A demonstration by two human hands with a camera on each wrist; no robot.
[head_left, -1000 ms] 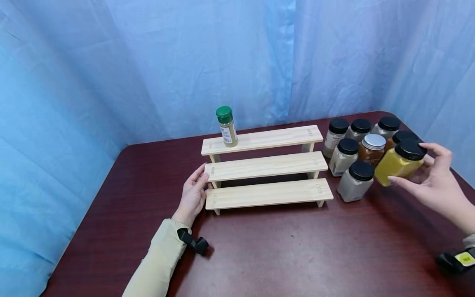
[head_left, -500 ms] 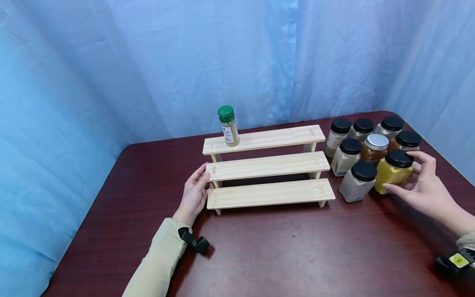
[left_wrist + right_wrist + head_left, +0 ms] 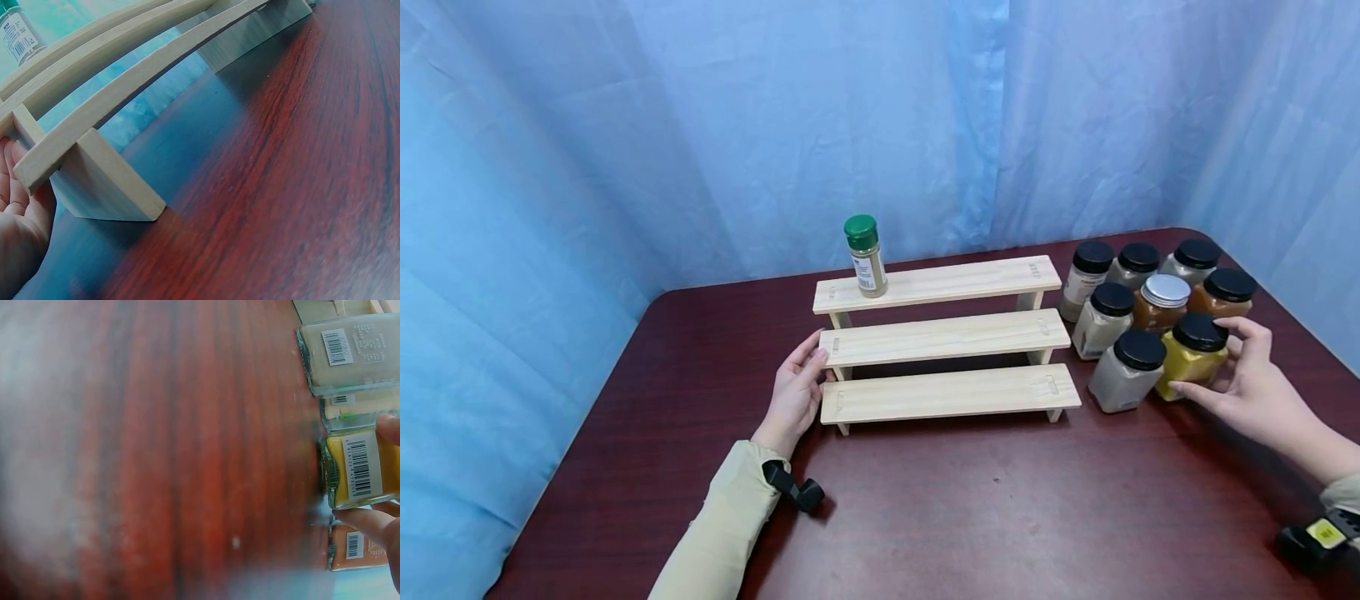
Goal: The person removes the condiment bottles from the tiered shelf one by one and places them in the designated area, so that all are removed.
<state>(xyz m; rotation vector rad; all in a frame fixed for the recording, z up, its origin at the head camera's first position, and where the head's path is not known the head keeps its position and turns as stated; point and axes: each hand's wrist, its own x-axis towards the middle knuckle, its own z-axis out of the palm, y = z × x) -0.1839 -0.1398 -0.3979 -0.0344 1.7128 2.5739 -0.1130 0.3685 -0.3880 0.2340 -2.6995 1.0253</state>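
Note:
A three-tier wooden spice rack (image 3: pixel 951 392) stands mid-table. My left hand (image 3: pixel 796 392) holds its left end at the middle tier, thumb at the board's edge; the wrist view shows the hand (image 3: pixel 22 206) beside the rack's leg (image 3: pixel 109 178). On the top tier, near the left, a green-capped spice bottle (image 3: pixel 867 258) stands upright. To the right of the rack, my right hand (image 3: pixel 1255 387) holds a black-lidded jar of yellow spice (image 3: pixel 1187 362) between thumb and fingers. The yellow jar (image 3: pixel 359 465) is upright at the front of the jar group, next to a pale grey jar (image 3: pixel 1126 375).
Behind the yellow jar several more jars stand close together, among them a silver-lidded one (image 3: pixel 1163 300), an orange-brown one (image 3: pixel 1225 292) and a tall black-capped bottle (image 3: pixel 1084 279). The dark red wooden table (image 3: pixel 970 517) backs onto a blue curtain (image 3: pixel 820 125).
My right hand has brought the yellow jar left and down, from tilted and raised to upright beside the pale grey jar. My left hand has stayed on the rack.

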